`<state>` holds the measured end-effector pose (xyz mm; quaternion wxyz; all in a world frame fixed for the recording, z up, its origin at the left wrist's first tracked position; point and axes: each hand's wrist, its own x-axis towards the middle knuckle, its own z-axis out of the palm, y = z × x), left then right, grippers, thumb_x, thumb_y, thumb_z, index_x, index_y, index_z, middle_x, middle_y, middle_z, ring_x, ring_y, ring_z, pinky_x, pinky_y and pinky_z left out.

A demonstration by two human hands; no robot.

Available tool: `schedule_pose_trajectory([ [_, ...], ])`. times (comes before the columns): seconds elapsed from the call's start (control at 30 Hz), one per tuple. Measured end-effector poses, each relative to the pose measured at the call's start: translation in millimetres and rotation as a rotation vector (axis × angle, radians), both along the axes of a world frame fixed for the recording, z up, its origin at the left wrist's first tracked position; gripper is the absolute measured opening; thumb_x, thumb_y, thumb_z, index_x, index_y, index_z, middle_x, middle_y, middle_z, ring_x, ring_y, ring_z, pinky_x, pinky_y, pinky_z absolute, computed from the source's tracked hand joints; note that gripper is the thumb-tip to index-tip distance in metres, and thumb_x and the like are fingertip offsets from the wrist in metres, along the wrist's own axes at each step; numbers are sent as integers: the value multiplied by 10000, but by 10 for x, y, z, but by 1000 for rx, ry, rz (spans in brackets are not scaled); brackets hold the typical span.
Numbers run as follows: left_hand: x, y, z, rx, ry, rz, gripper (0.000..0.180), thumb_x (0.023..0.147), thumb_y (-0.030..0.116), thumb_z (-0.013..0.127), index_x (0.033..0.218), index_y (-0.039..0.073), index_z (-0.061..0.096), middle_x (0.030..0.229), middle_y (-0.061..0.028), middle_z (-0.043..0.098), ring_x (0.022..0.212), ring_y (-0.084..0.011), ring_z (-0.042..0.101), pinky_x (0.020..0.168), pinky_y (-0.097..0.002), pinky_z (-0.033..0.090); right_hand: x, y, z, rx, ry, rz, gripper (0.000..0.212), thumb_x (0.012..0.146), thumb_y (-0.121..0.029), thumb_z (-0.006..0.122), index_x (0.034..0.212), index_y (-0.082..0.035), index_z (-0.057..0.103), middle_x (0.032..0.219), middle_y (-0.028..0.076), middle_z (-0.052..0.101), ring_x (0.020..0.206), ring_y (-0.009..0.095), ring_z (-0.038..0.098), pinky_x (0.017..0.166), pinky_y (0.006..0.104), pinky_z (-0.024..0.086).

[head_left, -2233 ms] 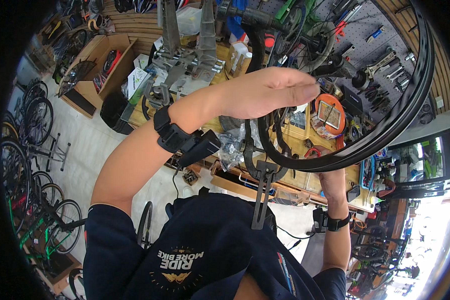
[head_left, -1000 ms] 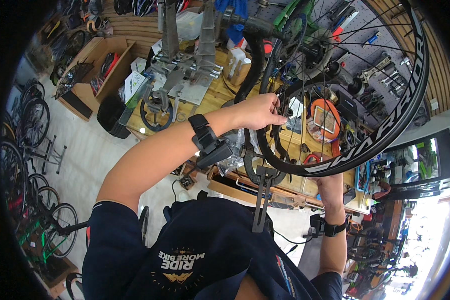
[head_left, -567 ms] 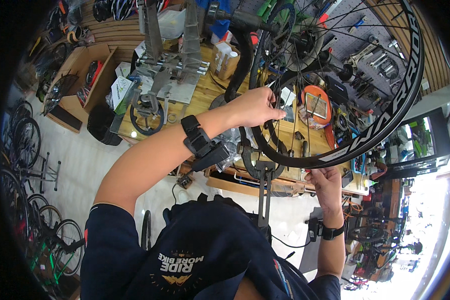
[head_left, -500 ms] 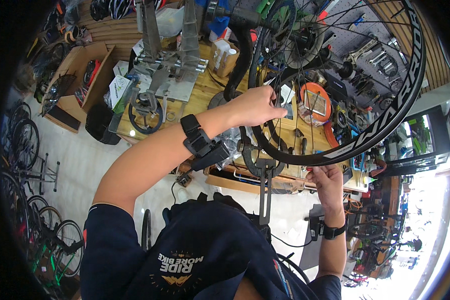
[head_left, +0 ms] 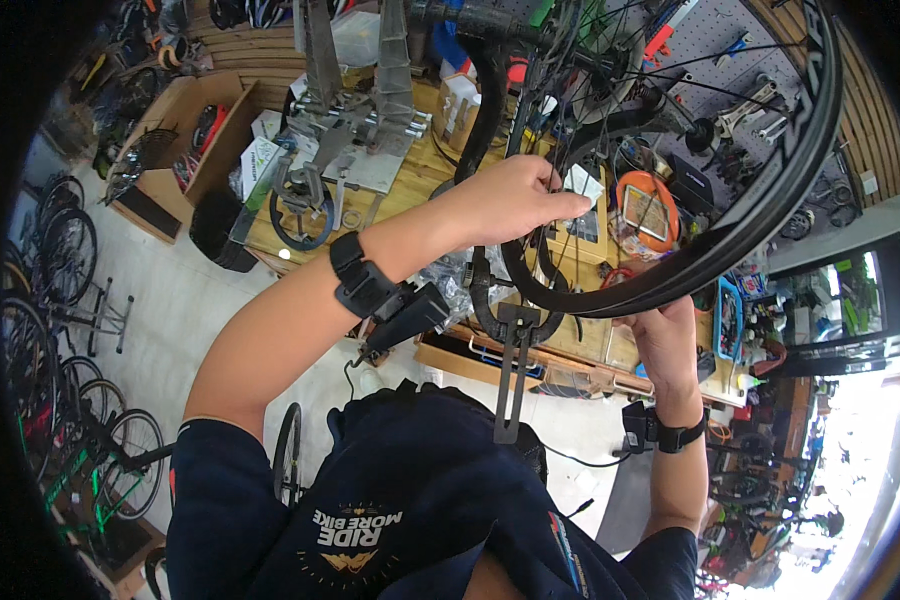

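- The black bicycle wheel (head_left: 715, 262) sits upright in a black stand (head_left: 491, 110); its upper rim runs out of view, and tangled dark parts obscure its hub.
- The left hand (head_left: 515, 200) is at the wheel's left side, among the spokes, with curled fingers and the thumb laid near them; whether they pinch a spoke, I cannot tell.
- The right hand (head_left: 665, 340) is under the wheel's lower rim, which covers its fingertips, so I cannot tell how wide they stand or what they hold.
- A red item (head_left: 620, 277) shows just inside the wheel's lower rim, near those fingers, too covered to identify.
- Beyond the wheel's spokes, an orange round container (head_left: 638, 181) stands on the wooden worktop (head_left: 415, 170), partly crossed by spokes.
- Left of the wheel, crumpled clear plastic (head_left: 448, 275) is partly hidden by the left forearm.
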<state>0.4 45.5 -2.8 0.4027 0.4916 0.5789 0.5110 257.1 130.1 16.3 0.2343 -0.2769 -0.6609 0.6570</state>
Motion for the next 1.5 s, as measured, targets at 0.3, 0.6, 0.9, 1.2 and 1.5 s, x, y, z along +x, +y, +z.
schedule_pose_trajectory([
  [0.3,198,-129,113,3,-83,118,342,909,241,640,1106,-38,615,964,-32,658,867,-75,574,762,-237,449,-347,313,-148,-147,135,293,281,908,-55,656,1134,69,544,979,121,666,788,152,675,685,249,554],
  [0.6,243,-148,242,-179,-47,159,469,972,246,587,1363,8,486,1184,-80,618,1117,-151,577,996,-296,440,-597,312,-326,-300,216,422,345,870,-86,715,1077,100,512,905,137,651,739,153,670,637,249,551],
  [0.9,293,-126,258,-186,-68,162,501,976,248,571,1387,-8,445,1199,-112,601,1134,-183,569,1016,-331,432,-680,378,-523,-291,238,454,333,866,-70,716,1071,100,517,843,120,659,715,142,664,627,253,551],
  [1.2,279,-116,229,-161,-74,157,527,968,268,569,1381,-31,437,1191,-133,600,1110,-204,580,1005,-343,435,-684,411,-513,-306,267,547,316,883,-73,697,1078,97,515,891,126,645,749,160,678,670,265,581],
  [1.5,201,-104,140,-138,-106,131,502,976,229,560,1389,-28,437,1172,-108,605,1096,-192,588,995,-346,445,-792,374,-541,-165,251,640,295,885,-48,675,1098,56,499,889,81,617,740,150,665,636,259,565],
])
